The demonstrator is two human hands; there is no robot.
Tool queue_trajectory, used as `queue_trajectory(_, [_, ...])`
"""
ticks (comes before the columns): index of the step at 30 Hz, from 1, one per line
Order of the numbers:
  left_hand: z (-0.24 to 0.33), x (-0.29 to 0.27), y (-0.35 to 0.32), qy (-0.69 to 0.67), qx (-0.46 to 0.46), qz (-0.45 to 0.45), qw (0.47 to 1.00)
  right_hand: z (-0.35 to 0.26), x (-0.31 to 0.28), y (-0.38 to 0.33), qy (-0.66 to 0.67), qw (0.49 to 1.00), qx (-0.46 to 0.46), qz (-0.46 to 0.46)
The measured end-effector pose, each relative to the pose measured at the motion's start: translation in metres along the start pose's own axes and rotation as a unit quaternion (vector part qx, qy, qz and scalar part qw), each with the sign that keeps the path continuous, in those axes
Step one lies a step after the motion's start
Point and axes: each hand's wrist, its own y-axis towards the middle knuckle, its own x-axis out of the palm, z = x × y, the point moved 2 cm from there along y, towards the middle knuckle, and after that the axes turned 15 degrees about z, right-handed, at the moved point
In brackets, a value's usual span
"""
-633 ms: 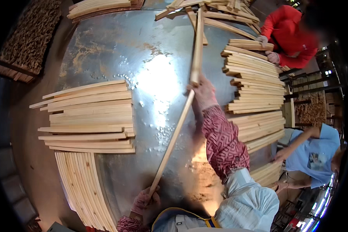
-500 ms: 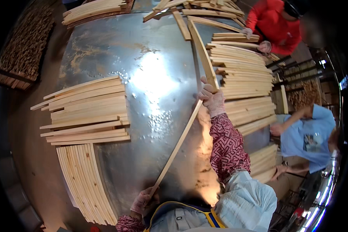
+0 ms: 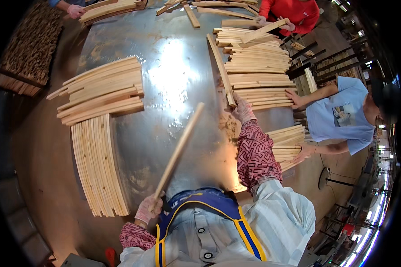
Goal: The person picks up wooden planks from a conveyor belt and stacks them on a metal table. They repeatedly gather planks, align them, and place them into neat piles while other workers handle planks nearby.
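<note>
A gloved fist, my left hand (image 3: 148, 209), grips the lower end of a slim wooden strip (image 3: 178, 147). The strip slants up and to the right over the metal table, its far end free and slightly blurred. My right hand (image 3: 243, 110), also gloved, is stretched forward and closed at the near end of a second wooden strip (image 3: 220, 71). That strip points away from me along the left side of the stacked strips (image 3: 258, 58); its fingers are partly hidden behind the wood. Patterned red sleeves cover both my forearms.
On the metal table (image 3: 133, 160), strips lie in a crosswise pile (image 3: 104, 91) and a lengthwise row (image 3: 98, 169) at left. A co-worker in red (image 3: 294, 13) holds a strip; one in light blue (image 3: 341, 113) touches stacks at right. Another gloved hand (image 3: 75, 11) shows far left.
The left strip's far end has come away from my right hand and swung left. My right hand has drawn slightly nearer with its strip. The co-worker in red has lifted a strip.
</note>
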Motion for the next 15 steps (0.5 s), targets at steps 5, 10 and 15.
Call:
queue_trajectory(5, [-0.003,0.041,0.012,-0.031,0.071,0.038,0.996,-0.080,0.016,-0.167,-0.170,0.957,-0.203,-0.115])
queue_trajectory(10, [-0.017,0.105,0.072,0.067,0.148,0.025,0.986,-0.013,0.070,-0.294,0.415,0.800,0.336,-0.271])
queue_trajectory(15, [-0.040,0.115,0.083,0.154,0.133,0.144,0.968,0.047,0.072,-0.312,-0.176,0.943,-0.063,-0.275])
